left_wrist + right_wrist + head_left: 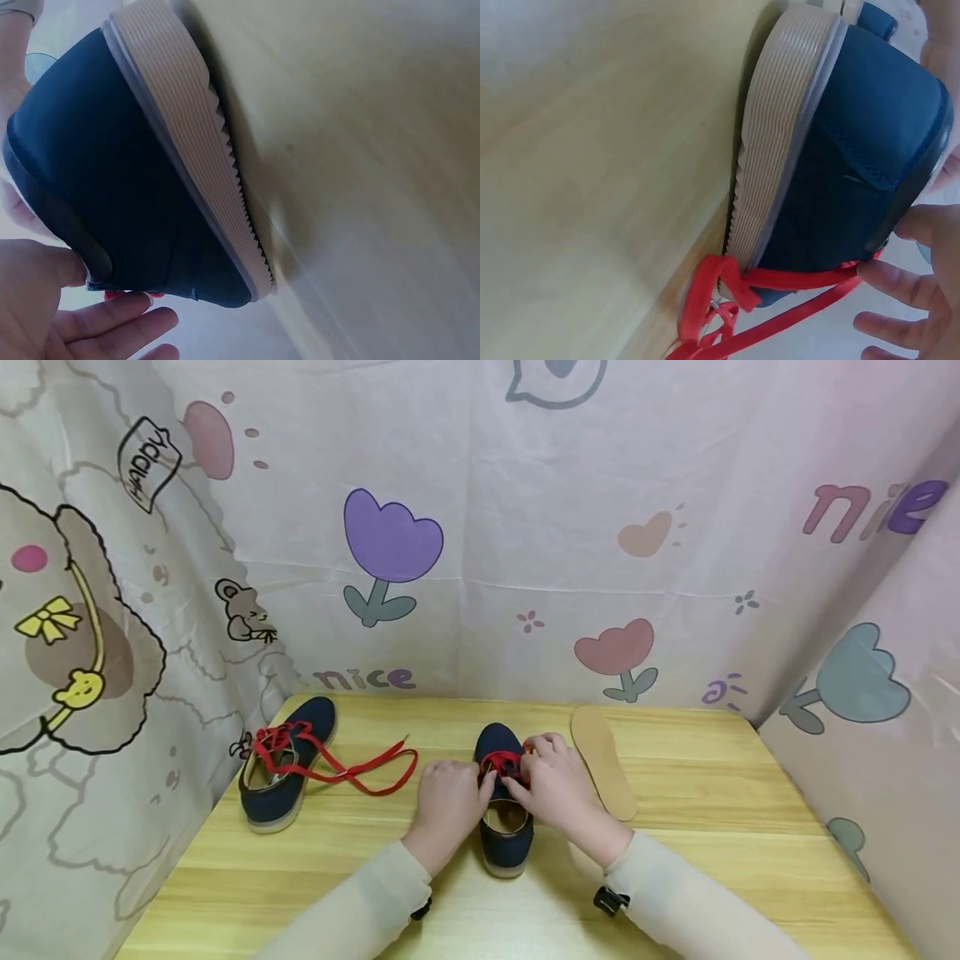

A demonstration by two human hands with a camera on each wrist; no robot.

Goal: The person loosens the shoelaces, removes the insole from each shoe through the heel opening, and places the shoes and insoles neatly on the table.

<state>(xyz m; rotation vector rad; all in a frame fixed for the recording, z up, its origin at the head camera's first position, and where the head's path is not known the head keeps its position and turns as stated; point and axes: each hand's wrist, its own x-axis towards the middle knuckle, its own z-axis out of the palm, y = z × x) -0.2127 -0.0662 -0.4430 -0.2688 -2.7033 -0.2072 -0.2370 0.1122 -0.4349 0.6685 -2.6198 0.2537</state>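
A navy blue shoe (507, 852) with a pale ribbed sole stands upright at mid-table, toe pointing away. Red shoelace (501, 762) crosses its lacing area. My left hand (448, 793) holds the left edge of the lacing flap, with the thumb on the flap and the other fingers partly hidden behind the shoe (112, 165). On the opposite side, my right hand (558, 781) pinches the right flap edge between thumb and forefinger. Its forefinger touches the red shoelace (802, 279), which hangs in loops beside the toe in the right wrist view.
The matching navy shoe (281, 802) stands at the left, its long red lace (375, 777) trailing across the wooden table (690, 877). A tan insole (606, 764) lies just right of my right hand. Printed curtains (480, 527) enclose the table's back and sides.
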